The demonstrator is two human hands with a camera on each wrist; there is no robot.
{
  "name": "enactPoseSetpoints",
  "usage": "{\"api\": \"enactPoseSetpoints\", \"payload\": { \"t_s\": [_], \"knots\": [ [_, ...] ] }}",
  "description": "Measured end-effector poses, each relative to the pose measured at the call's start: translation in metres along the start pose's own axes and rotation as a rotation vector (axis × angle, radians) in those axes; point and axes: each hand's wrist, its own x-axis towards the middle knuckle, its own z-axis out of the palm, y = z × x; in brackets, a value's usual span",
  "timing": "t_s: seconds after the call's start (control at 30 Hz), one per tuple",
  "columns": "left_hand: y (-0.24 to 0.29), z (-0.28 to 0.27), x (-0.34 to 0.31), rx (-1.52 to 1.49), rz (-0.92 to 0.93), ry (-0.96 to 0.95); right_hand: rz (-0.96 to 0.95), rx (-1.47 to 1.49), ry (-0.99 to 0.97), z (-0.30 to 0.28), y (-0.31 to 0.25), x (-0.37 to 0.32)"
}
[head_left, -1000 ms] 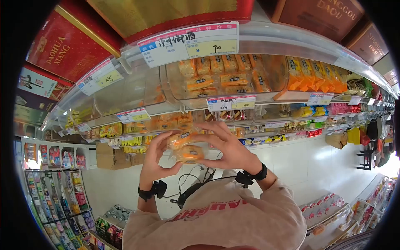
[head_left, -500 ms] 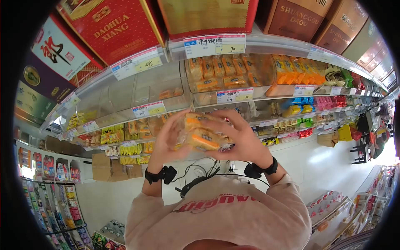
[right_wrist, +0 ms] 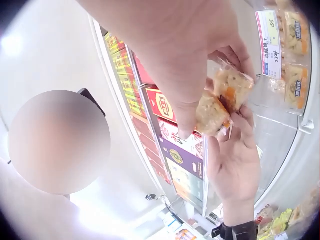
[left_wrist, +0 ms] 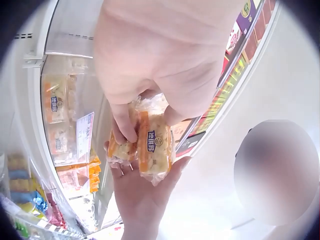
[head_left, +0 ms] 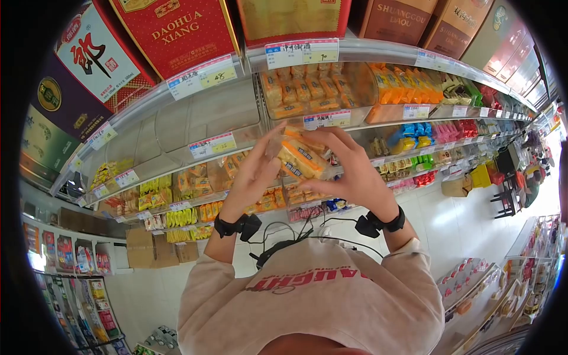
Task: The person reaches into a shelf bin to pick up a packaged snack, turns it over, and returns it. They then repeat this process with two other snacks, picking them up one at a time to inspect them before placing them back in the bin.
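Two clear-wrapped pastry packs with orange bands are held side by side between both hands, in front of the shelf. The nearer pack point(head_left: 300, 160) shows its label; in the left wrist view the labelled pack point(left_wrist: 154, 145) lies beside the other pack point(left_wrist: 121, 145). The left hand point(head_left: 251, 180) holds the packs at their left end with curled fingers. From the right, the right hand point(head_left: 354, 174) grips them, thumb below and fingers above. In the right wrist view the left hand point(right_wrist: 237, 167) supports the packs' ends.
Behind the hands, a clear shelf bin point(head_left: 313, 89) holds similar orange-banded packs. A price tag point(head_left: 326, 120) fronts it. Large boxes, including a red one point(head_left: 177, 35), line the top shelf. Lower rows hold yellow and orange snacks point(head_left: 180, 218). Cardboard boxes point(head_left: 148, 248) stand on the floor at left.
Both hands have moved up and slightly right with the packs, which have turned to a steeper slant. The head view has shifted, showing more of the lower snack rows.
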Motion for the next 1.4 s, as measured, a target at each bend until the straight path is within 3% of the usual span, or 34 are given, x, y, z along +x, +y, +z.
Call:
{"api": "enactPoseSetpoints", "payload": {
  "t_s": [0.3, 0.4, 0.5, 0.6, 0.7, 0.8, 0.9, 1.03, 1.1, 1.2, 1.23, 1.3, 1.4],
  "knots": [
    [-0.004, -0.010, 0.005, -0.123, 0.076, -0.120, 0.026, -0.025, -0.078, -0.010, 0.002, 0.008],
    [0.000, -0.002, 0.013, -0.164, 0.099, -0.066, 0.056, -0.041, 0.035, -0.008, 0.001, 0.015],
    [-0.004, 0.006, 0.020, 0.096, 0.067, 0.083, -0.008, -0.216, 0.160, -0.018, 0.012, 0.029],
    [0.006, 0.006, 0.034, 0.626, 0.308, 0.109, 0.077, -0.212, 0.236, -0.018, 0.029, 0.046],
    [0.004, 0.015, 0.058, 0.843, 0.413, 0.120, 0.146, -0.294, 0.303, -0.010, 0.053, 0.066],
    [-0.015, 0.023, 0.096, 1.035, 0.548, 0.257, 0.180, -0.378, 0.311, -0.004, 0.101, 0.087],
    [-0.021, 0.029, 0.126, 0.848, 0.536, 0.347, 0.300, -0.483, 0.209, 0.001, 0.111, 0.107],
    [-0.033, 0.032, 0.154, 0.861, 0.505, 0.419, 0.163, -0.412, 0.144, 0.022, 0.132, 0.112],
    [-0.034, 0.028, 0.162, 0.857, 0.537, 0.413, 0.029, -0.517, 0.209, 0.037, 0.160, 0.113],
    [-0.063, 0.019, 0.171, 0.984, 0.476, 0.383, -0.155, -0.585, 0.259, 0.048, 0.178, 0.111],
    [-0.056, 0.020, 0.170, 0.984, 0.361, 0.365, -0.211, -0.595, 0.269, 0.049, 0.182, 0.110],
    [-0.039, 0.026, 0.159, 0.969, 0.114, 0.323, -0.108, -0.419, 0.204, 0.050, 0.183, 0.105],
    [-0.053, 0.026, 0.164, 1.000, 0.224, 0.403, 0.035, -0.279, 0.098, 0.039, 0.170, 0.108]
  ]
}}
